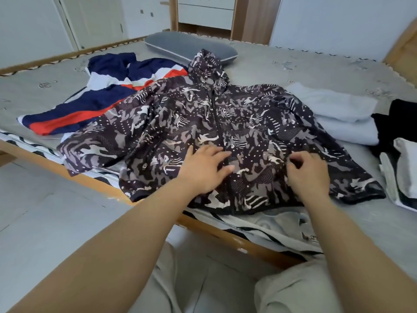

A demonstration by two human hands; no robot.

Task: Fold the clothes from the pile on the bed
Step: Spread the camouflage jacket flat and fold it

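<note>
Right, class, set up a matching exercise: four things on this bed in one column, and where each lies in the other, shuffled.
Things:
1. camouflage jacket
2. navy, white and red top
3. grey pillow
4. folded white cloth

Places:
A. at the far edge, beyond the hood
B. spread flat under both hands
C. right of the jacket
D. left of the jacket, partly under its sleeve

Pairs: 1-B, 2-D, 3-A, 4-C

Pale walls, a white door [99, 21] and wooden-framed drawers [205, 12] stand behind the grey floor [45, 222].
</note>
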